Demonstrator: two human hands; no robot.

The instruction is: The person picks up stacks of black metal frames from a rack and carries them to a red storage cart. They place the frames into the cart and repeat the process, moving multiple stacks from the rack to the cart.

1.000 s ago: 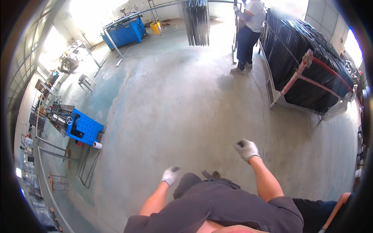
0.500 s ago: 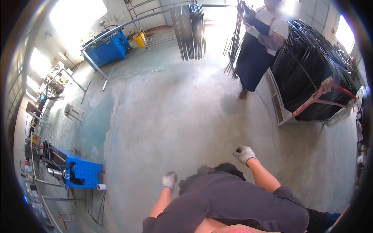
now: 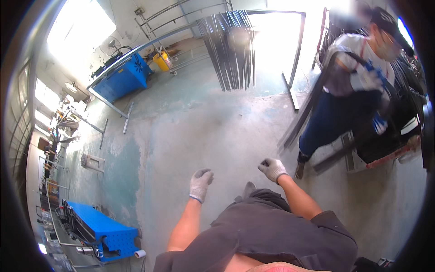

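My left hand (image 3: 200, 185), in a pale knitted glove, is raised over the floor in front of me with its fingers curled in. Opposite it, my right hand (image 3: 273, 170) wears the same kind of glove and is also closed, the fingertips bent under. I see nothing in either hand, and neither touches anything. To the right of my right hand, a co-worker (image 3: 346, 113) in a cap and gloves carries long dark strips (image 3: 304, 115) that slant down toward the floor. Further ahead, a bunch of thin dark strips (image 3: 230, 54) hangs from a metal rail.
A frame packed with black pieces (image 3: 380, 144) stands behind the co-worker, on my right. A rail stand's foot (image 3: 291, 93) rests on the floor ahead. Leftward are a blue machine (image 3: 118, 78), a yellow bucket (image 3: 161, 61), a small stool (image 3: 92, 162) and a blue perforated bench (image 3: 102, 224).
Both my hands have come up and forward, the left one more. The co-worker has turned and come nearer on the right with the long strips. My view has shifted across the room.
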